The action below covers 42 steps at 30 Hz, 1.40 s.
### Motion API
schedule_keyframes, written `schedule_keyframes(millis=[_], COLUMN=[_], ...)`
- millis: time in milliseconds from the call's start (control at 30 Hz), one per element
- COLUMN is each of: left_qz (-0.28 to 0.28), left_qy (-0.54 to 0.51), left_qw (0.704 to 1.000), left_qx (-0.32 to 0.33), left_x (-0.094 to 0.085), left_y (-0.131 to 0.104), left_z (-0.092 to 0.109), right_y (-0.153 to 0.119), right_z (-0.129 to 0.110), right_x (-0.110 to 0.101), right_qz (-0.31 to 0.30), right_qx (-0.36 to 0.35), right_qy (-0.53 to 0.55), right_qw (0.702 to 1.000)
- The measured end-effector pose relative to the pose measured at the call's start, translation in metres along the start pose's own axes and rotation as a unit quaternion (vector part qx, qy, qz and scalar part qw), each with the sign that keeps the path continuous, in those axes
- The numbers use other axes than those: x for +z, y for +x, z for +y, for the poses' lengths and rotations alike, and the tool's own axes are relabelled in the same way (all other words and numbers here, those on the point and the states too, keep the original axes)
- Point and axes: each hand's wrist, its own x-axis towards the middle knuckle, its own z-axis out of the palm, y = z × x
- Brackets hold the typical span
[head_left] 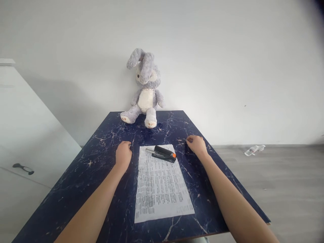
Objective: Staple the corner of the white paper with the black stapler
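A printed sheet of paper point(162, 189) lies flat on the dark blue marbled table point(83, 175). Across its top part rests a black stapler point(164, 154) with an orange patch at its right end; a thin metal piece sticks out to the left. My left hand point(123, 156) is closed in a fist on the tabletop, just left of the sheet and apart from it. On the other side, my right hand point(196, 144) rests with curled fingers near the table's right edge, touching neither stapler nor paper. Nothing shows in either hand.
A grey and white plush rabbit point(146, 98) sits at the table's far end against the white wall point(227, 67). A white cabinet point(30, 128) with a dark handle stands at the left. Clear plastic bottles point(253, 150) lie on the floor at the right.
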Motion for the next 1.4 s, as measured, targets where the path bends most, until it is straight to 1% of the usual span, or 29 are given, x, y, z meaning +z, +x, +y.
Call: schedule_keyframes(millis=[100, 167, 233, 267, 300, 333, 400, 433, 467, 500, 567, 633, 800, 967, 1167, 1233, 1400], left_qz=[0.01, 0.015, 0.008, -0.001, -0.012, -0.024, -0.049, -0.06, -0.069, -0.076, -0.083, -0.086, -0.089, -0.129, -0.147, -0.158, -0.172], left_qy=[0.0, -0.02, -0.073, -0.11, -0.15, -0.188, -0.246, -0.266, -0.281, -0.291, -0.308, -0.328, -0.365, -0.359, -0.329, -0.326, -0.341], left_qw=[1.0, 0.999, 0.996, 0.992, 0.986, 0.978, 0.961, 0.953, 0.947, 0.942, 0.935, 0.929, 0.917, 0.911, 0.916, 0.917, 0.917], left_qx=[0.011, 0.026, 0.046, 0.058, 0.071, 0.087, 0.118, 0.131, 0.142, 0.149, 0.154, 0.149, 0.133, 0.157, 0.176, 0.169, 0.119], left_x=[-0.002, -0.003, -0.002, -0.001, 0.0, 0.001, 0.002, 0.002, 0.001, 0.0, -0.002, -0.004, -0.006, -0.003, -0.001, -0.001, 0.003], left_y=[-0.001, -0.001, -0.001, -0.001, -0.002, -0.004, -0.007, -0.009, -0.01, -0.012, -0.013, -0.014, -0.012, -0.011, -0.011, -0.011, -0.009], left_z=[0.003, 0.01, 0.02, 0.026, 0.032, 0.038, 0.047, 0.051, 0.053, 0.055, 0.056, 0.056, 0.059, 0.063, 0.063, 0.063, 0.059], right_y=[0.001, 0.0, -0.005, -0.009, -0.014, -0.02, -0.035, -0.042, -0.048, -0.053, -0.059, -0.06, -0.055, -0.055, -0.055, -0.055, -0.055], right_z=[0.0, -0.007, -0.021, -0.031, -0.042, -0.054, -0.077, -0.086, -0.094, -0.099, -0.105, -0.105, -0.1, -0.1, -0.101, -0.101, -0.101], right_x=[0.003, 0.003, 0.0, -0.003, -0.005, -0.006, -0.007, -0.005, -0.002, 0.001, 0.008, 0.013, 0.013, 0.014, 0.013, 0.013, 0.013], right_qz=[-0.017, 0.014, 0.058, 0.069, 0.061, 0.035, -0.05, -0.088, -0.118, -0.136, -0.148, -0.152, -0.152, -0.147, -0.146, -0.147, -0.149], right_qx=[0.003, -0.016, -0.065, -0.1, -0.144, -0.193, -0.291, -0.327, -0.35, -0.359, -0.354, -0.349, -0.368, -0.374, -0.378, -0.378, -0.372], right_qy=[-0.017, -0.009, 0.049, 0.099, 0.156, 0.212, 0.275, 0.279, 0.269, 0.251, 0.217, 0.208, 0.218, 0.221, 0.225, 0.225, 0.227], right_qw=[1.0, 1.0, 0.995, 0.988, 0.975, 0.957, 0.915, 0.899, 0.89, 0.889, 0.898, 0.901, 0.891, 0.889, 0.886, 0.886, 0.888])
